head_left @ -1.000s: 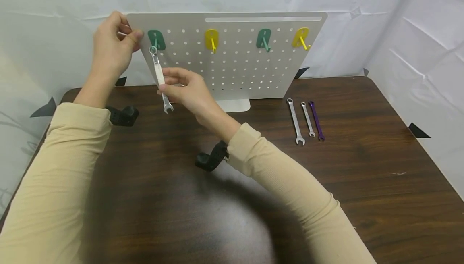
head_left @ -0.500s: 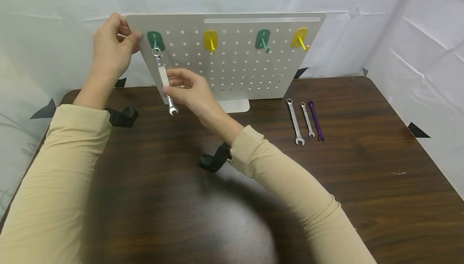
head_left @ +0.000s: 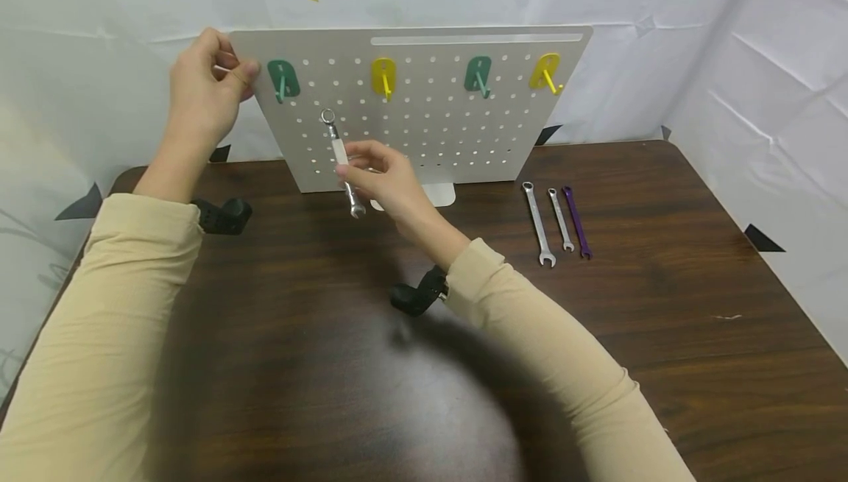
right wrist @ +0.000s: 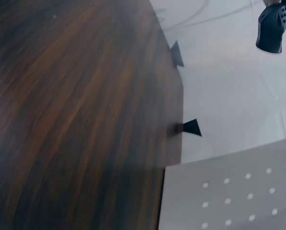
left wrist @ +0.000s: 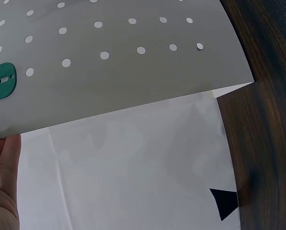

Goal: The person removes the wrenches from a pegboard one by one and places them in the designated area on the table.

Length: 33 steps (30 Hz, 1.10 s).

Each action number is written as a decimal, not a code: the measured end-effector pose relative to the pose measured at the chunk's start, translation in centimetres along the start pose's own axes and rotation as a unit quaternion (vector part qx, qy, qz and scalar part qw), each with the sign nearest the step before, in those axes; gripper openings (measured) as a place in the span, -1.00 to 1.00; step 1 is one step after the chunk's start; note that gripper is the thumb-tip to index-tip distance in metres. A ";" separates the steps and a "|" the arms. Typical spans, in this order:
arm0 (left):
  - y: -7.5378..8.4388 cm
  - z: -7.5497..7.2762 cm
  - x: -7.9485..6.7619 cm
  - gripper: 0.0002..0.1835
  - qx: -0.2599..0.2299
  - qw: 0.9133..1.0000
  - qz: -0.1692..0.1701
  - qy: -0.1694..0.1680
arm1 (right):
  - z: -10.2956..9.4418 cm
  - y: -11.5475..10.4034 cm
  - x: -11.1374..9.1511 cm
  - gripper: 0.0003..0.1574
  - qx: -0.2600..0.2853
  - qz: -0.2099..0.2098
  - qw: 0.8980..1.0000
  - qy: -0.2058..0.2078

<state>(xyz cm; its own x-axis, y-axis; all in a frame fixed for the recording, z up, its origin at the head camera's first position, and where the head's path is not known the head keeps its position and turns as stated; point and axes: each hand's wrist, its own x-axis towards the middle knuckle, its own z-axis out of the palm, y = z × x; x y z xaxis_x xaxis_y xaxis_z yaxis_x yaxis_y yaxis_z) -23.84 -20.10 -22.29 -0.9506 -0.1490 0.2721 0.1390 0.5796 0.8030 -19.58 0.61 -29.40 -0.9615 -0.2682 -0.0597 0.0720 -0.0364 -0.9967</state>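
My right hand (head_left: 397,184) pinches a silver combination wrench (head_left: 339,151) near its middle, where a white label wraps the shank. Ring end up and slightly tilted, the wrench hangs before the lower left of a grey pegboard (head_left: 318,44). With thumb in front and fingers behind, my left hand (head_left: 205,92) grips the board's upper left edge; in the left wrist view its fingers (left wrist: 7,163) meet that edge. Nearest to this hand is a green hook (head_left: 283,79) with nothing on it. The right wrist view shows the board's lower corner but not the wrench.
Along the board run a yellow hook (head_left: 383,79), another green hook (head_left: 478,77) and another yellow hook (head_left: 546,73). To the right on the dark wooden table (head_left: 662,283) lie a larger silver wrench (head_left: 539,224), a smaller silver wrench (head_left: 561,219) and a purple wrench (head_left: 577,222).
The wrench in my right hand has come away from the left green hook, moving right and slightly down. My left hand keeps its grip on the board's edge.
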 end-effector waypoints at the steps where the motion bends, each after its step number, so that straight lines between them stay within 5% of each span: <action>1: 0.0 0.0 0.0 -0.90 -0.001 1.000 -0.001 0.000 | -0.2 0.2 0.0 -0.58 -0.005 0.000 1.000 0.002; 14: -0.1 -0.1 0.0 -0.88 -0.002 1.000 -0.002 0.006 | -3.7 1.0 -0.3 -0.57 -0.042 -0.004 0.999 0.025; 33: 0.1 0.1 0.0 -0.86 -0.011 1.000 -0.007 0.001 | -10.1 2.2 -0.7 -0.63 -0.017 0.011 0.996 0.082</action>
<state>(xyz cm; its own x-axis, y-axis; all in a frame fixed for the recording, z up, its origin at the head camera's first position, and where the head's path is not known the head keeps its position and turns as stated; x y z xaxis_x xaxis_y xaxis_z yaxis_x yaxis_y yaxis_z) -23.87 -20.00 -22.28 -0.9517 -0.1588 0.2628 0.1326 0.5592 0.8183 -21.36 10.41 -32.10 -0.9904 -0.1075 -0.0863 0.0866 0.0016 -0.9962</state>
